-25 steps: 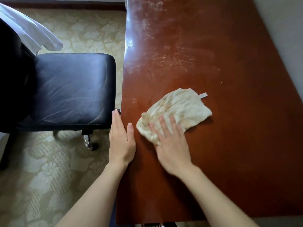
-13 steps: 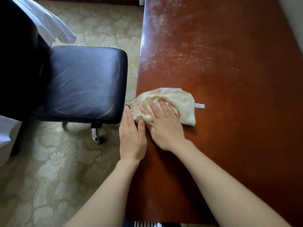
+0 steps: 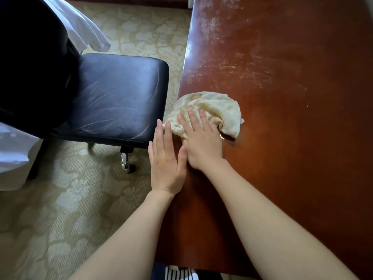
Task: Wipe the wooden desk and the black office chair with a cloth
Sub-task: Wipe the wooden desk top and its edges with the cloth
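Note:
A crumpled cream cloth (image 3: 218, 110) lies at the left edge of the reddish wooden desk (image 3: 292, 128), its left corner hanging past the edge. My right hand (image 3: 201, 142) presses flat on the cloth with straight, spread fingers. My left hand (image 3: 166, 158) lies flat along the desk's left edge, fingers straight, its fingertips touching the cloth's corner. The black office chair (image 3: 113, 98) stands just left of the desk, its seat streaked with pale marks. Dusty smears show on the far part of the desk.
A white fabric (image 3: 80, 27) hangs over the chair's backrest at the upper left. A chrome caster (image 3: 125, 161) sits under the seat near my left hand. Patterned beige carpet (image 3: 60, 209) covers the floor. A pale wall runs along the desk's right side.
My right hand has slid the cloth left across the desk to its left edge, bunching it up. The left hand stays at the edge.

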The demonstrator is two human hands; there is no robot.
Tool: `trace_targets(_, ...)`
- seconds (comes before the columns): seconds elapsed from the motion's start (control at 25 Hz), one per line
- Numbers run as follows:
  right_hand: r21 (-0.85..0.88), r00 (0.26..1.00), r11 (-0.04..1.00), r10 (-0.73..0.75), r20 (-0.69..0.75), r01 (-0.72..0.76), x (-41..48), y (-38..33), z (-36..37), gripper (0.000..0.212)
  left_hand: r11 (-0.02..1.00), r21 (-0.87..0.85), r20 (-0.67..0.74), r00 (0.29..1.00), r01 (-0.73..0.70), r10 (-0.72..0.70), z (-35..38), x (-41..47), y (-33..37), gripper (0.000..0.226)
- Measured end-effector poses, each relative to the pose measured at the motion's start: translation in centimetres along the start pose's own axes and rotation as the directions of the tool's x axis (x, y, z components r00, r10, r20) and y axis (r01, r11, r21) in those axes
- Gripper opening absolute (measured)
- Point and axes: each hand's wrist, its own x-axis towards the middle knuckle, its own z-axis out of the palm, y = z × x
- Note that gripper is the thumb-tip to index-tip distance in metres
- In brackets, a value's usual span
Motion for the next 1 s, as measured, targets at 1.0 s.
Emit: trace_targets(1.0, 0.26, 0.603, 0.591, 0.797, -0.039, -0.763, 8.8, 5.2, -2.4, 0.052, 0.914, -0.118, 0.579, 0.721, -0.388, 0.381, -6.4, 21.2, -3.3, 0.067)
